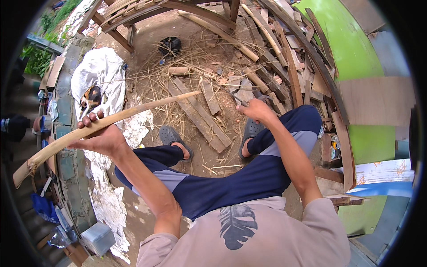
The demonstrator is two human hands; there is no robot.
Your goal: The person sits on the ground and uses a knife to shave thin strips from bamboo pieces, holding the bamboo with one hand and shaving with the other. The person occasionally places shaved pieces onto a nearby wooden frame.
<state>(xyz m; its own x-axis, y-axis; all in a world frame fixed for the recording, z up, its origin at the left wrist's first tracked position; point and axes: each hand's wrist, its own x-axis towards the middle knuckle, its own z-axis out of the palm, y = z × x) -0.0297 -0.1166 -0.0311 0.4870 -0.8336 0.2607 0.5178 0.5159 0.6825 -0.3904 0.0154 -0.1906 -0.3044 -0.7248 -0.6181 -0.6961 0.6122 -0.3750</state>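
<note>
A long split bamboo strip [129, 111] slants from the lower left up to the middle, wide at its near end and tapering at the far end. My left hand [100, 135] supports it from below, fingers curled over its far side. Above my right knee, my right hand [255, 110] is closed around a thin, dark, knife-like tool [232, 95]. That tool points up and left, apart from the strip. Its handle is mostly hidden by my fingers.
Flat boards [195, 113] and bamboo shavings lie on the dirt between my feet. A wooden bench [147, 17] stands ahead. Scrap timber [284, 58] is piled at right, beside green panels [369, 147]. A cat [91, 98] rests on a white sack [104, 66] at left.
</note>
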